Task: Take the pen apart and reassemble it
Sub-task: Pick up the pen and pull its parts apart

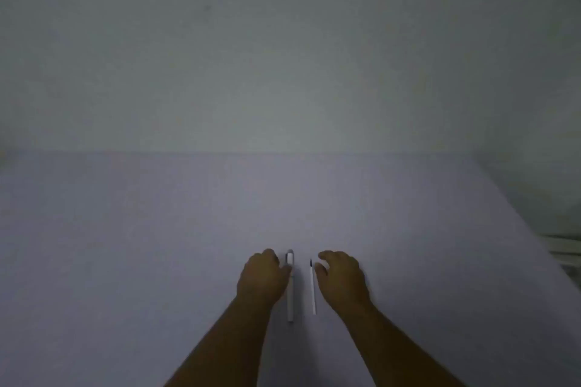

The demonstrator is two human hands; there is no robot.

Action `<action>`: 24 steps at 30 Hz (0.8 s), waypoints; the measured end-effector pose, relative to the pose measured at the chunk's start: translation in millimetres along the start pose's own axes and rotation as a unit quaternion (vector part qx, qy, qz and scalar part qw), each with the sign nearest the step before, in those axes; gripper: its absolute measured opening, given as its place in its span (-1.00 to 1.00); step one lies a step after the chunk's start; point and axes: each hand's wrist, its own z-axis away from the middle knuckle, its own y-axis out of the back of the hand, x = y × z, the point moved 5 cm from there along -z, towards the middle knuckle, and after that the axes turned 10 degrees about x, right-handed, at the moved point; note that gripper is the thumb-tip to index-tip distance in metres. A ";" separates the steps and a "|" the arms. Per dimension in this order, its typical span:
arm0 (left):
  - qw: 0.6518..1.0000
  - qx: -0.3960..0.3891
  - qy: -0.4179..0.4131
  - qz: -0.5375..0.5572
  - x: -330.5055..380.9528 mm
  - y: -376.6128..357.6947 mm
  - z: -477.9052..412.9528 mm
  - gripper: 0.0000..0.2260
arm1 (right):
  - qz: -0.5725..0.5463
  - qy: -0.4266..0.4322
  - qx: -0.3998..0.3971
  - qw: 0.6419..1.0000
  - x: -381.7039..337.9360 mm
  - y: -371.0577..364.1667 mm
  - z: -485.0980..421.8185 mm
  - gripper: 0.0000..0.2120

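Observation:
A white pen barrel (290, 295) with its clip end pointing away from me lies on the pale lilac table (157, 245). To its right lies a thin white refill (312, 289) with a dark tip, parallel to the barrel. My left hand (262, 276) rests palm down just left of the barrel, thumb touching its side near the clip. My right hand (342, 276) rests palm down just right of the refill, fingers curled, thumb tip close to the refill's dark end. Neither part is lifted off the table.
A plain grey wall (283, 56) rises behind the table's far edge. The table's right edge runs diagonally at the right, with a blurry pale object (566, 251) beyond it. The scene is dim.

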 end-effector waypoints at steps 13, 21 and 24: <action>0.997 -0.025 0.061 0.035 -21.9 -29.9 7.5 -0.82 | -0.050 -0.009 0.042 0.998 -0.4 -15.6 -0.3 -0.78; 0.990 -0.037 -0.003 0.139 -6.0 -29.4 15.2 -0.92 | -0.223 -0.198 -0.024 0.954 -12.9 -22.3 -10.3 -0.68; 0.983 -0.085 -0.015 0.162 1.0 -30.7 16.6 -0.84 | -0.240 -0.222 -0.042 0.944 -9.8 -21.3 -15.3 -0.66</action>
